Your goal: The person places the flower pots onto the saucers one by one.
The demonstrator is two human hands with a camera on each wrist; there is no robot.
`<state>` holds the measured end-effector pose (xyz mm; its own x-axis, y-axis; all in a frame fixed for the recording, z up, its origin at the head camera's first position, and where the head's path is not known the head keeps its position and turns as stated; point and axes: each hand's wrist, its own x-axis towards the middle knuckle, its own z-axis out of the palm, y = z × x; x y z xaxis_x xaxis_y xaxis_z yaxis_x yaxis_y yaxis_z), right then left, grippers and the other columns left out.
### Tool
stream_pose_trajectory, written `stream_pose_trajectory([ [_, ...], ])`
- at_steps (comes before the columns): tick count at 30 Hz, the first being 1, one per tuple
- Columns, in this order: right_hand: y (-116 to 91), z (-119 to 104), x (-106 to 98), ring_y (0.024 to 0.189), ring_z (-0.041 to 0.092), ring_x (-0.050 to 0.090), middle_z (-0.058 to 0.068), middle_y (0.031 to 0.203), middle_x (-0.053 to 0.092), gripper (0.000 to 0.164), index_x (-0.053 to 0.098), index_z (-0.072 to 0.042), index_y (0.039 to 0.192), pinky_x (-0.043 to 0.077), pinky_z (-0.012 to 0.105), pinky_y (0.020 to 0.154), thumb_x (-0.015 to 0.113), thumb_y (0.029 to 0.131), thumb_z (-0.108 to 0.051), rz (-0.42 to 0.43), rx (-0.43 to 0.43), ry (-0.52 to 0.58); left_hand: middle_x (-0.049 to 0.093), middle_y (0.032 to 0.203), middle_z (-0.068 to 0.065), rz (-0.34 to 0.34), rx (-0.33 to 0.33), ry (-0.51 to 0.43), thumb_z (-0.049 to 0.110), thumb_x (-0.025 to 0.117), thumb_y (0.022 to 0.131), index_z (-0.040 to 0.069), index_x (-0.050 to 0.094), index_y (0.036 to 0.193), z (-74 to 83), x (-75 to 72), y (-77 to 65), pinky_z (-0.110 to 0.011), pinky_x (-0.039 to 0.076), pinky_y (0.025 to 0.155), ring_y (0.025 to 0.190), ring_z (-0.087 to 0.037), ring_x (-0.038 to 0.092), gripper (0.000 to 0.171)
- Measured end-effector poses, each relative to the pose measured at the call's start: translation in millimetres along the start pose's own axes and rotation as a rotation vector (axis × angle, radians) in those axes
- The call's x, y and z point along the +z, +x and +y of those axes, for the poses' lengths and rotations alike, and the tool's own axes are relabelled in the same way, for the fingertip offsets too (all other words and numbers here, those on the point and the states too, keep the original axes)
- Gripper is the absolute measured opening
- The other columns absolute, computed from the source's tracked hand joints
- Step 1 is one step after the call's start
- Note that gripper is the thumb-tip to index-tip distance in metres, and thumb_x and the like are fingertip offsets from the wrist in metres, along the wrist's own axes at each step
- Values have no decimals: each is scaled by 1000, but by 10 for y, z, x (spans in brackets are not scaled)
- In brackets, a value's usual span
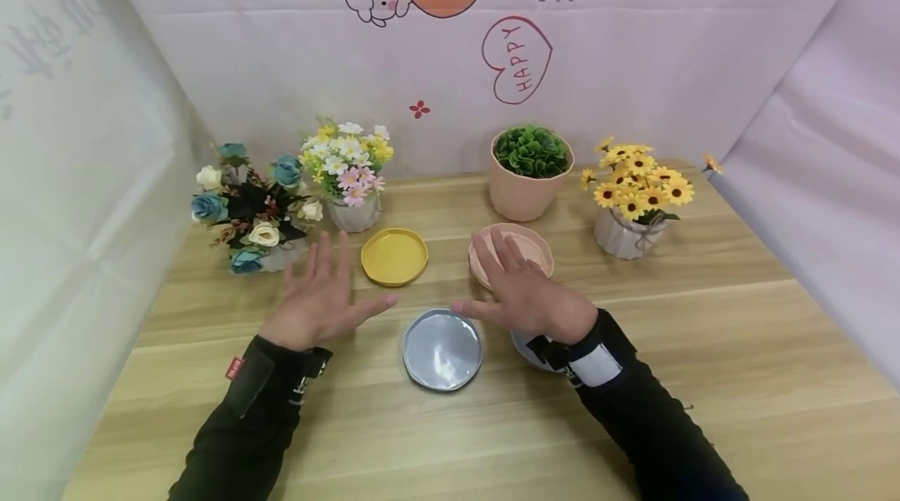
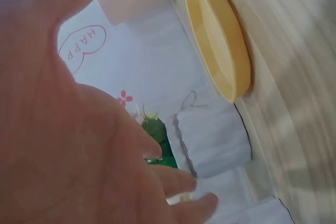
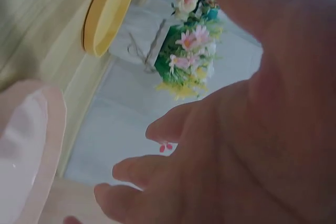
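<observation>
My left hand point(image 1: 316, 302) hovers with straight, spread fingers, its thumb towards the middle. Just right of it lies a yellow saucer point(image 1: 394, 257), which also appears in the left wrist view point(image 2: 226, 45). My right hand point(image 1: 530, 294), fingers extended and holding nothing, is over the near part of a pink saucer point(image 1: 532, 244). A grey-blue saucer point(image 1: 443, 351) lies between and slightly nearer than the hands. Under the right wrist, a second grey-blue saucer point(image 1: 526, 352) is mostly hidden.
Along the back stand a pot of blue and cream roses point(image 1: 263, 235), a pot of mixed daisies point(image 1: 355, 212), a pink pot with a green plant point(image 1: 523, 192) and a pot of yellow flowers point(image 1: 628, 235). White printed cloth point(image 1: 281, 79) hangs behind the wooden table point(image 1: 394, 454).
</observation>
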<state>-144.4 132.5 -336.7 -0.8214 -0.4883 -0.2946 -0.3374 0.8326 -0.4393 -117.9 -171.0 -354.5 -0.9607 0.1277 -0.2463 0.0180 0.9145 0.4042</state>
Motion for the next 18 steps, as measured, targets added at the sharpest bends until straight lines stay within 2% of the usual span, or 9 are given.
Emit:
stream_pose_trajectory([
  [3, -4, -20, 37, 164, 47, -5, 25, 177, -6, 113, -2, -9, 171, 14, 70, 130, 62, 98, -66, -22, -40, 8, -22, 170, -31, -15, -40, -5, 89, 48, 89, 1, -16, 166, -48, -26, -25, -80, -11, 121, 159, -55, -11, 133],
  [6, 8, -50, 78, 164, 46, 9, 27, 176, 3, 113, 5, -5, 170, 23, 64, 131, 67, 96, -64, -46, -93, 15, -15, 171, -35, -37, -77, 18, 89, 45, 90, -6, -11, 165, -72, -76, -39, -78, -3, 125, 159, -57, -6, 133],
  [7, 10, -66, 92, 163, 46, 15, 28, 176, 7, 113, 8, -3, 170, 26, 62, 130, 68, 96, -64, -53, -108, 6, -5, 171, -39, -39, -82, 37, 90, 44, 90, -9, -3, 165, -84, -94, -38, -78, 7, 125, 158, -60, 4, 133],
  [11, 15, -122, 142, 157, 43, 32, 26, 172, 23, 112, 18, -3, 169, 37, 57, 126, 71, 92, -66, -89, -120, -36, 9, 166, -46, -74, -169, 59, 91, 39, 90, -17, 6, 162, -138, -149, -27, -75, 29, 122, 153, -63, 19, 134],
  [13, 15, -145, 162, 155, 43, 36, 26, 170, 28, 114, 21, -4, 168, 40, 57, 124, 73, 89, -68, -106, -96, -66, 10, 163, -49, -96, -239, 38, 95, 36, 88, -18, 2, 161, -177, -179, -31, -76, 35, 117, 148, -67, 24, 139],
  [14, 17, -152, 170, 155, 43, 37, 26, 170, 30, 115, 22, -5, 168, 41, 57, 123, 74, 88, -69, -118, -78, -77, 5, 163, -50, -113, -274, 32, 95, 35, 88, -19, -6, 160, -196, -197, -34, -77, 32, 119, 149, -69, 18, 141],
  [18, 30, -186, 206, 148, 37, 47, 22, 167, 36, 118, 26, -11, 168, 47, 55, 118, 81, 81, -69, -146, -30, -104, 9, 160, -54, -158, -351, 18, 95, 32, 88, -20, -12, 157, -318, -293, -47, -79, 34, 116, 145, -73, 18, 142],
])
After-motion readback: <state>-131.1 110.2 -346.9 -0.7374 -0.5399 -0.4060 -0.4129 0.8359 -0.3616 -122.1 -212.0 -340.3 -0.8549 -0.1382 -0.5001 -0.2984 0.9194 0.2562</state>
